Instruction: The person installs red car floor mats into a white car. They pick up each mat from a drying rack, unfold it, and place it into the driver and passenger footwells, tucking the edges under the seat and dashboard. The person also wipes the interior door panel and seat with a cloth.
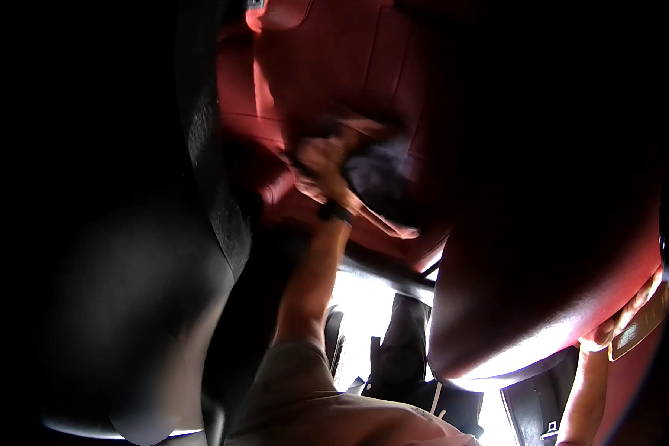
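My left hand (321, 162), with a dark band at its wrist, is stretched out over a red leather car seat (334, 67). Motion smears its fingers. Right beside it lies a dark bluish, cloth-like thing (383, 169); whether the hand grips it I cannot tell. Far to the right, my right hand (609, 331) is against the side of a large red seat back (528, 327). Its fingers are closed around a flat tan piece (641, 325) with a pale label, whose kind I cannot make out.
A dark rounded form (149, 312) fills the lower left, beside a dark textured edge (219, 178). Bright light enters below, around my leg (407, 334). A seat-belt-like buckle (550, 430) shows at lower right. Deep shadow hides both sides.
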`<action>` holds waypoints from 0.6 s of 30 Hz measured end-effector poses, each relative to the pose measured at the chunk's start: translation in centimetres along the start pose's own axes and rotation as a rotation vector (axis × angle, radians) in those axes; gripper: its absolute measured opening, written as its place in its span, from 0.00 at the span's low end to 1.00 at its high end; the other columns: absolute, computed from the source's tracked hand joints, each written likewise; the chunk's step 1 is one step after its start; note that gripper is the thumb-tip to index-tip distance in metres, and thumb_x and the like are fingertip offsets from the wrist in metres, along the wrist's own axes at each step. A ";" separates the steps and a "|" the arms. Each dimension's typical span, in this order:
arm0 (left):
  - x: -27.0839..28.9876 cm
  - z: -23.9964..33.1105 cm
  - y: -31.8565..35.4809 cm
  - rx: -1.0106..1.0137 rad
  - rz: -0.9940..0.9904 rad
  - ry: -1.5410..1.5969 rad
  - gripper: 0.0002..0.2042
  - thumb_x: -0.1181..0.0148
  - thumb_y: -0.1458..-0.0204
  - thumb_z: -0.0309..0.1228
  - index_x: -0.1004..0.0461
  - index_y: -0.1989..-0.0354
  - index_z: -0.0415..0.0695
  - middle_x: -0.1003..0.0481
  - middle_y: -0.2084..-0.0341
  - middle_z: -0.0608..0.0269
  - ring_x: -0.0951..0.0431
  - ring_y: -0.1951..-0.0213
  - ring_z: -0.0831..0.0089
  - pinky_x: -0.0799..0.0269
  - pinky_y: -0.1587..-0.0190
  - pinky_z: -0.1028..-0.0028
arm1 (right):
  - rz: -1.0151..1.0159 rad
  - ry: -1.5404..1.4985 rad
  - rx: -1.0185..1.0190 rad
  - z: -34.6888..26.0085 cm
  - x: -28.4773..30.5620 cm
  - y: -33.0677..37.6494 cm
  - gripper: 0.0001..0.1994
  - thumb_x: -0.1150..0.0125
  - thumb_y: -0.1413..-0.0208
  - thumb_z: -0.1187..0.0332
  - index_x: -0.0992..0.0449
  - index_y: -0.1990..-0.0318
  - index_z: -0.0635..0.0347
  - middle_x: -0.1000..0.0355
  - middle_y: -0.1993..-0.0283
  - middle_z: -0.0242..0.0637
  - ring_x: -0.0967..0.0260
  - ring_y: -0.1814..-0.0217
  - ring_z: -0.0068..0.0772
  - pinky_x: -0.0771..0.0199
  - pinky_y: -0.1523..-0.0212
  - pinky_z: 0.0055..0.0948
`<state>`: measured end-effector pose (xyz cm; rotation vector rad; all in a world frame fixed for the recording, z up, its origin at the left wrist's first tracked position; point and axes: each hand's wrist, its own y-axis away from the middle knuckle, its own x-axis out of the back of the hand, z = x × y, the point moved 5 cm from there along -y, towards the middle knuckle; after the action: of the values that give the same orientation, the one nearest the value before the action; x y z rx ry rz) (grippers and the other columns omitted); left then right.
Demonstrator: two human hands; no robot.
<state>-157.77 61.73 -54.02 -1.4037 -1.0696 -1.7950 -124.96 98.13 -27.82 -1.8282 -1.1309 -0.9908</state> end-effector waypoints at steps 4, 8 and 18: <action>4.7 -2.5 -7.6 0.138 0.108 0.087 0.26 0.41 0.44 0.50 0.26 0.49 0.38 0.22 0.56 0.50 0.21 0.56 0.57 0.28 0.49 0.62 | -0.017 0.029 0.002 -1.2 1.0 -2.2 0.33 0.65 0.38 0.53 0.45 0.29 0.64 0.53 0.24 0.50 0.56 0.22 0.54 0.54 0.26 0.55; 2.1 5.0 3.1 0.205 0.065 0.232 0.26 0.40 0.45 0.50 0.25 0.49 0.38 0.21 0.56 0.49 0.21 0.56 0.56 0.27 0.49 0.62 | 0.005 -0.031 0.009 0.3 -0.2 0.1 0.33 0.65 0.38 0.53 0.47 0.29 0.63 0.55 0.24 0.50 0.57 0.22 0.54 0.55 0.26 0.55; -0.7 10.4 -2.1 -0.416 0.008 -0.068 0.34 0.55 0.42 0.55 0.45 0.28 0.55 0.49 0.27 0.59 0.56 0.26 0.47 0.63 0.28 0.44 | 0.003 -0.072 0.015 0.5 -0.9 -1.6 0.35 0.66 0.38 0.52 0.51 0.27 0.60 0.60 0.22 0.49 0.60 0.21 0.54 0.57 0.26 0.56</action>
<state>-154.42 71.85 -54.05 -1.7154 -0.7442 -2.0570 -126.62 98.78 -28.49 -1.8654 -1.1755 -0.9191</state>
